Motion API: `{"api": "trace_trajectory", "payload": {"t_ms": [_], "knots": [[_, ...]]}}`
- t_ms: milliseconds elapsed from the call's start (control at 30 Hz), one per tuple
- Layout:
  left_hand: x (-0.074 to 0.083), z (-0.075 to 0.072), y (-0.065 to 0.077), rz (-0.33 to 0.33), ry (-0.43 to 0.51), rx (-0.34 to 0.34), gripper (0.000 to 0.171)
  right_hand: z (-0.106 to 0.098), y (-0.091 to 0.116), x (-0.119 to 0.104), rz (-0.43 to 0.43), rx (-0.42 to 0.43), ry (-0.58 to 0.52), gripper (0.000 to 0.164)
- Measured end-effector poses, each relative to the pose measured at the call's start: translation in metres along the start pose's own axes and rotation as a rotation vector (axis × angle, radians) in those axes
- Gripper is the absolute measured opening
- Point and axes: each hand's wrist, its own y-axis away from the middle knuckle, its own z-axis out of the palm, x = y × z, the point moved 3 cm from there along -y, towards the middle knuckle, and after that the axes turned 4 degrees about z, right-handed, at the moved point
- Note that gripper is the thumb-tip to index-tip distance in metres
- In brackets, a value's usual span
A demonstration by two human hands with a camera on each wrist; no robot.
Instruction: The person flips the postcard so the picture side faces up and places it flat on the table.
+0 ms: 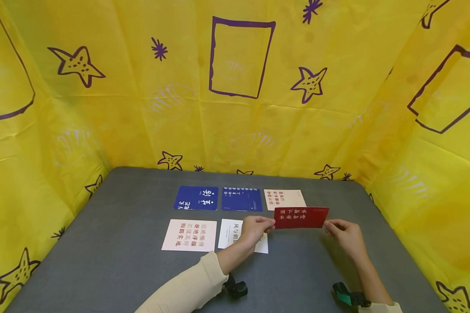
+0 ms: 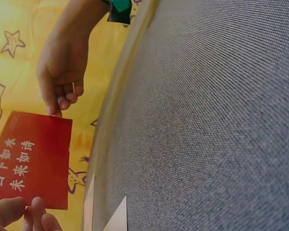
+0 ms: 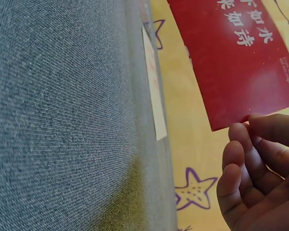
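Observation:
A red card (image 1: pixel 301 218) with pale characters is held up above the table between both hands. My left hand (image 1: pixel 253 230) pinches its left edge between thumb and fingers. At the opposite edge, my right hand (image 1: pixel 346 238) pinches the card with thumb and forefinger, as the right wrist view also shows. Under my left hand lies a white card (image 1: pixel 228 234), partly covered by that hand. Just behind the red card, a cream card (image 1: pixel 286 198) lies flat, its near edge overlapped in the head view.
Two blue cards (image 1: pixel 196 198) lie in the back row, left of the cream one. A pale card with reddish writing (image 1: pixel 189 235) sits in the front row at the left. Yellow patterned cloth (image 1: pixel 243 121) walls in the grey table (image 1: pixel 113 243) at the back and sides.

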Motion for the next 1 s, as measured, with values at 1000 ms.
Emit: {"api": "trace_trajectory", "payload": {"t_ms": [1000], "knots": [[0.0080,-0.0022,-0.0021,0.078,-0.114,0.011,0.013,0.0065,-0.0019,0.0030,0.123,-0.144,-0.039,0.036]]}}
